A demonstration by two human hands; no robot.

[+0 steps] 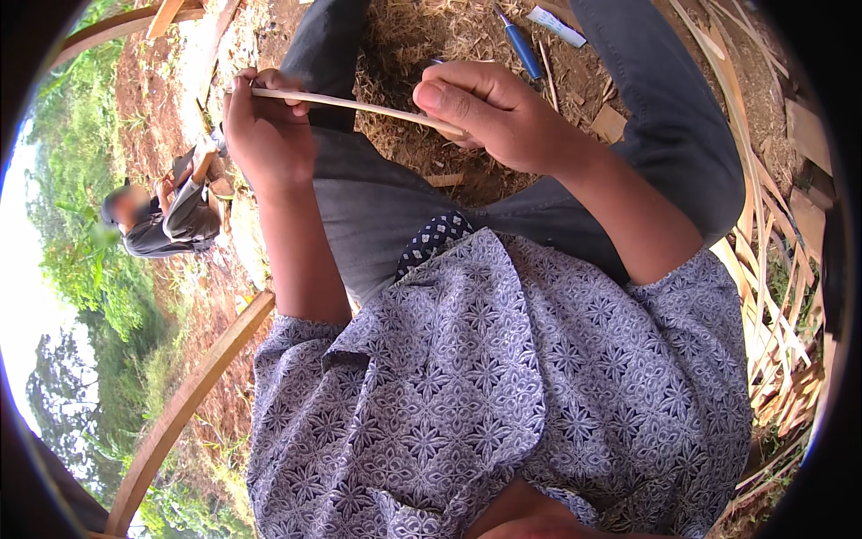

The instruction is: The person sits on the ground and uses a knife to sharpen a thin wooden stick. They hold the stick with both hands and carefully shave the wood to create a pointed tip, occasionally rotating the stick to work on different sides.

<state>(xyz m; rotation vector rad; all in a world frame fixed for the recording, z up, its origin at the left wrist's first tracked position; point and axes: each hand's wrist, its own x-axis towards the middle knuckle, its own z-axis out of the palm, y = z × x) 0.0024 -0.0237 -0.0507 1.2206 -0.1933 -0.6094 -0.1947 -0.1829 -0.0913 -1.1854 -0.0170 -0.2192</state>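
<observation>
A thin, pale bamboo or wood strip (pixel 359 105) stretches between my hands above my lap, bowed slightly and sloping down to the right. My left hand (pixel 269 135) pinches its left end between thumb and fingers. Wrapped closed about the other end is my right hand (pixel 494 112), its thumb on top; the strip's tip shows just under the fingers. A small dark tip pokes out above the right knuckles, and I cannot tell what it belongs to. Beyond the right hand, a blue-handled tool (pixel 523 49) lies on the ground.
My dark trouser legs (pixel 682 135) are spread on both sides of shavings-covered ground (pixel 395 63). A white packet (pixel 557 25) lies past the blue tool. Long split strips (pixel 763 296) pile up at right. A curved wooden beam (pixel 189 404) stands at left; another person (pixel 171 211) sits farther off.
</observation>
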